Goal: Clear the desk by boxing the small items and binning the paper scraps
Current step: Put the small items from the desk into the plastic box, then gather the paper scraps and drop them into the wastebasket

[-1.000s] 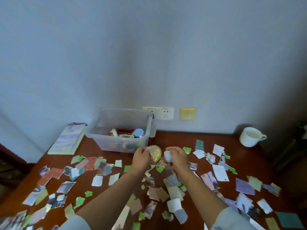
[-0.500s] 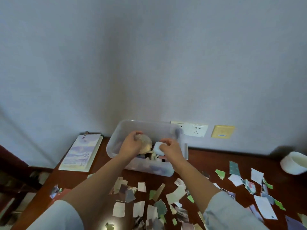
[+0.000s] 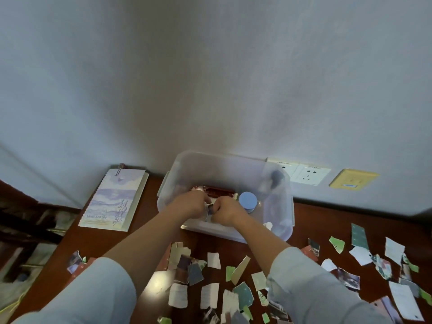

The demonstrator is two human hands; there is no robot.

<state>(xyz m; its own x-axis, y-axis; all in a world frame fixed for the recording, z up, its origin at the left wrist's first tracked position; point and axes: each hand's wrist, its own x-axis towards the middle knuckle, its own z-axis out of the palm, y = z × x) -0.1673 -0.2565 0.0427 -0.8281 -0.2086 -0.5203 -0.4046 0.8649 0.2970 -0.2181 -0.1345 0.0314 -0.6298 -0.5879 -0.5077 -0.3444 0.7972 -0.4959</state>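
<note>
Left hand (image 3: 190, 204) and right hand (image 3: 229, 210) down inside a clear box (image 3: 279, 218) on a desk (image 3: 142, 232).
Fingers curled, hands nearly touching; any grip too blurred to tell; paper scraps (image 3: 214, 260) litter the desk in front.

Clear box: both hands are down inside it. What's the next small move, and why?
Probably release: the left hand and right hand sit low inside the clear box, both curled around small items, while paper scraps litter the desk.

Translucent frosted plastic box (image 3: 278, 213), glossy dark wooden desk (image 3: 327, 213), torn paper scraps (image 3: 214, 260)
</note>
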